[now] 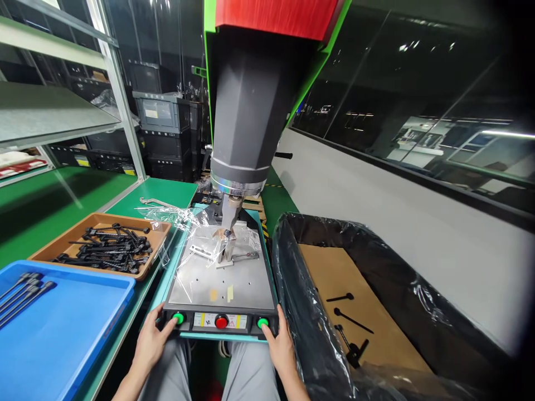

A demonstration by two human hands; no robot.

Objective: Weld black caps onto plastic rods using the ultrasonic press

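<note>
My left hand (153, 337) rests at the left front corner of the press base, its thumb on the left green button (178, 318) and its index finger stretched along the side. At the opposite corner, my right hand (281, 344) has its thumb on the right green button (263, 323) and its fingers extended along the edge. Between them sits a red button (221, 321) on the front panel. Beyond the hands, a metal plate (200, 287) carries a small fixture (226, 257) wrapped partly in clear plastic. The machine's tool tip (230, 211) comes down onto or just above the fixture; contact is unclear.
On the left bench stand a brown tray (156, 248) of black bolt-like parts and a blue tray (75, 334) with several long black parts. To the right, a plastic-lined box (334, 262) holds several black parts on cardboard. The machine's dark head (246, 106) hangs above the plate.
</note>
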